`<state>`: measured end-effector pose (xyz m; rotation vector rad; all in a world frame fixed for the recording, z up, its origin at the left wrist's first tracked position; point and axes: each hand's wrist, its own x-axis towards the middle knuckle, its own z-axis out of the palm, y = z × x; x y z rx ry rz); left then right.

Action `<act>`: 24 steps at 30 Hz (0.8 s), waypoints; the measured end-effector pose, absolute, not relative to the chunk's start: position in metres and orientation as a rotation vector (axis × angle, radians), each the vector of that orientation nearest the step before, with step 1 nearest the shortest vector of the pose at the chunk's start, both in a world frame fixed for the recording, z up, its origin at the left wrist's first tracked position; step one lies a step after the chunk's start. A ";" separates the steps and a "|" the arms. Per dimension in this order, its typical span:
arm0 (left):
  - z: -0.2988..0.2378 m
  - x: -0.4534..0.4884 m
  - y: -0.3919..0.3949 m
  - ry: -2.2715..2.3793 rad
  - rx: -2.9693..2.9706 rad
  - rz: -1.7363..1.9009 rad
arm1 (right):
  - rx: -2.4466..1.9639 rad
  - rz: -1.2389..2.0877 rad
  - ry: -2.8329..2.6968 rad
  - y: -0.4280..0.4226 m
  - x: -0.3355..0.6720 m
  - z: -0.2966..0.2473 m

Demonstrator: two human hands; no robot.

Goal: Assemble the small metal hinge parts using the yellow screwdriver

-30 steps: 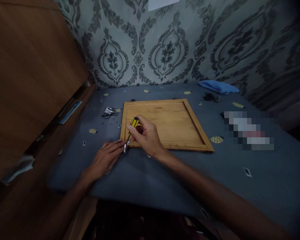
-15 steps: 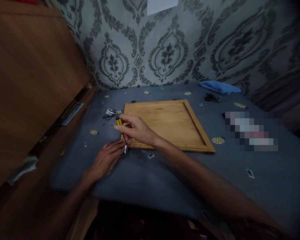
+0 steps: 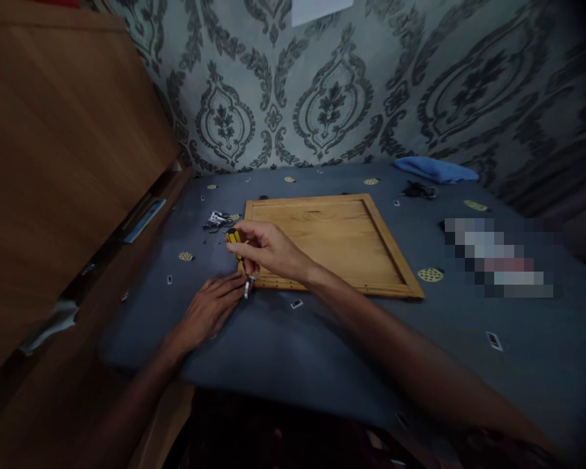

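My right hand (image 3: 276,251) grips a yellow-and-black screwdriver (image 3: 234,240) by its handle, shaft pointing down at the near left corner of a framed wooden panel (image 3: 336,238). Below the shaft, a small shiny metal piece (image 3: 247,288), which looks like a hinge, sits at that corner and juts past the near edge. My left hand (image 3: 213,306) rests flat with fingers stretched out, fingertips against the corner beside the metal piece. Where the screwdriver tip meets the work is too small to make out.
Several metal fittings (image 3: 217,219) lie left of the panel on the dark patterned cloth (image 3: 293,352). A blue cloth (image 3: 437,169) and a black object (image 3: 418,189) are at the back right. A wooden cabinet (image 3: 68,143) stands on the left, against a patterned wall (image 3: 273,85).
The view has shifted very slightly. Both hands, the screwdriver and the panel keep almost the same places.
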<state>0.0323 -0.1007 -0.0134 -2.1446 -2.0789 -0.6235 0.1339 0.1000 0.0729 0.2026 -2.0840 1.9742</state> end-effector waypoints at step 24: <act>-0.014 0.031 -0.100 -2.058 -2.154 -0.595 | 0.117 1.796 -2.140 0.105 0.138 0.080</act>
